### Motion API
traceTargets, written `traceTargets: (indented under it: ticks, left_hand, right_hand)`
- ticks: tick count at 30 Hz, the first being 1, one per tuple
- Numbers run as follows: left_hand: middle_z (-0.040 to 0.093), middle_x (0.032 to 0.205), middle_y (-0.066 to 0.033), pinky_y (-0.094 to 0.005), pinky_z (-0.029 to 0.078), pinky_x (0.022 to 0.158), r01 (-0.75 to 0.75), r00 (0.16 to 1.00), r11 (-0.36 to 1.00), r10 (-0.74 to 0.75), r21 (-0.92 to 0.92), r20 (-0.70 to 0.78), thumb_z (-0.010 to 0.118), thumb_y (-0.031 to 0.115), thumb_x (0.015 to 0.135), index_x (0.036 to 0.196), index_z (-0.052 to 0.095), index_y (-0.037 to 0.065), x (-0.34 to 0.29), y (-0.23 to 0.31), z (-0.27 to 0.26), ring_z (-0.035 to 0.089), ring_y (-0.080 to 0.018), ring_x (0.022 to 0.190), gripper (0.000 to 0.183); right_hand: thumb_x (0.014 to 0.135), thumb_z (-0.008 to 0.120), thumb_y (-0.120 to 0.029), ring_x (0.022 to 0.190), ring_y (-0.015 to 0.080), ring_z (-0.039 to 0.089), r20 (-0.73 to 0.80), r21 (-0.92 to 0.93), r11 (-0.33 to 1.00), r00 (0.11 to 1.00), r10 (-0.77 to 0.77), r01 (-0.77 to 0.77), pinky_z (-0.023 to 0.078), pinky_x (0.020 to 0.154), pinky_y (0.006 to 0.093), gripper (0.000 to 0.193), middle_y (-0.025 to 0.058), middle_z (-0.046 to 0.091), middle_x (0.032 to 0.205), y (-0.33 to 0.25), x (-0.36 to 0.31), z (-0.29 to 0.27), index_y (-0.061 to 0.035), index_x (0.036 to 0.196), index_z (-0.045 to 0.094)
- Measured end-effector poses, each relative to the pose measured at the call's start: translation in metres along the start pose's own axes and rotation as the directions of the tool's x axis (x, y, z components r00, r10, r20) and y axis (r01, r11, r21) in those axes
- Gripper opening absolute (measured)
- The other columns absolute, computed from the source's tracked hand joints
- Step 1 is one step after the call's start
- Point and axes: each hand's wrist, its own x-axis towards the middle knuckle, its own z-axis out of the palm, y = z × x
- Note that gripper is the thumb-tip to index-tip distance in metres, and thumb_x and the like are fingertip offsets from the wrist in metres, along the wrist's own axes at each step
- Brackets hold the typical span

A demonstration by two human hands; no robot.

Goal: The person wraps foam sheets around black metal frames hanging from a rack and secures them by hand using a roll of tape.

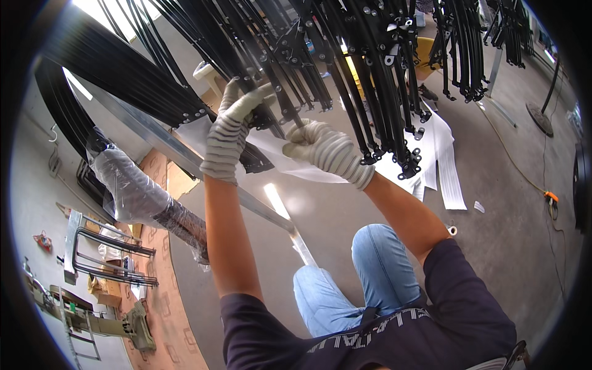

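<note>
Where the bar point(282, 98) hangs: in front of the person, among other black bars, its lower end down by the right glove.
Left hand point(229, 126): in a pale striped glove, raised against the bars, fingers spread upward; from where I stand I cannot tell whether it grips one.
Right hand point(324, 147): gloved alike, fingers curled narrow at the bar's lower end; whether they truly clasp it is hidden from me.
Frames point(376, 80): a thick black cluster dangling just above the right wrist, with more hanging well off to the right.
Bundle point(129, 185): wrapped in clear plastic, slanting down to the left of the left forearm.
Beam point(265, 209): grey metal, running slantwise below the hands.
Sheets point(449, 176): white, spread on the grey floor point(505, 259) beyond the right forearm.
Roll point(452, 230): small and white, near the right elbow.
Connector point(550, 197): orange, off at the far right.
Knees point(385, 262): in blue jeans, below the hands.
</note>
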Motion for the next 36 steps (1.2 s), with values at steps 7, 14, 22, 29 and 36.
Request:
traceTargets:
  ticks: [7,14,22,29,36]
  left_hand:
    - [0.055,0.105,-0.0182,-0.0329,0.046,0.081,-0.01,0.93,1.0,0.011,-0.004,0.368,0.052,0.025,0.08,0.108,0.049,-0.006,0.007,0.014,0.009,0.054,-0.0252,0.099,0.041]
    - [0.058,0.096,-0.0186,-0.0335,0.051,0.072,-0.018,0.945,1.0,0.022,-0.015,0.326,0.05,0.028,0.081,0.103,0.052,-0.004,-0.005,0.028,0.02,0.058,-0.0266,0.091,0.039]
    - [0.06,0.092,-0.017,-0.0344,0.049,0.079,-0.143,0.987,0.989,0.145,-0.037,0.072,0.052,0.015,0.081,0.101,0.054,-0.004,-0.011,0.068,0.02,0.06,-0.0279,0.085,0.028]
    - [0.062,0.082,-0.0146,-0.0315,0.054,0.063,-0.261,0.964,0.952,0.265,0.158,-0.006,0.063,0.004,0.073,0.093,0.057,-0.001,-0.019,0.079,0.024,0.062,-0.0227,0.072,0.021]
    - [0.051,0.107,-0.0174,-0.0299,0.044,0.085,-0.425,0.612,0.377,0.79,0.823,-0.047,0.062,0.013,0.074,0.123,0.027,-0.001,-0.041,0.045,0.034,0.051,-0.024,0.102,0.062]
  right_hand:
    - [0.07,0.069,-0.014,0.07,0.0109,0.057,0.013,0.591,0.807,1.0,-0.01,0.0,0.046,0.07,0.0214,0.029,0.0056,0.062,0.077,0.032,0.007,-0.006,0.0016,0.092,0.06]
    - [0.072,0.066,-0.012,0.066,0.0098,0.058,-0.082,0.613,0.788,0.997,0.001,0.05,0.047,0.063,0.018,0.018,0.0061,0.063,0.075,0.04,0.025,-0.013,-0.0007,0.086,0.063]
    - [0.077,0.062,-0.016,0.051,0.0034,0.044,-0.412,0.501,0.846,0.91,0.049,0.181,0.038,0.048,0.0179,0.014,-0.0009,0.054,0.059,-0.043,0.032,-0.001,-0.005,0.069,0.059]
    - [0.077,0.063,-0.02,0.052,0.0028,0.043,-0.488,0.62,0.673,0.87,-0.073,0.404,0.037,0.048,0.0187,0.018,-0.0025,0.053,0.06,-0.06,0.027,0.002,-0.0048,0.07,0.058]
    - [0.077,0.063,-0.02,0.057,0.0038,0.05,-0.353,0.551,0.774,0.928,-0.122,0.312,0.042,0.052,0.0175,0.018,0.0019,0.058,0.068,-0.074,0.016,-0.01,-0.0023,0.079,0.059]
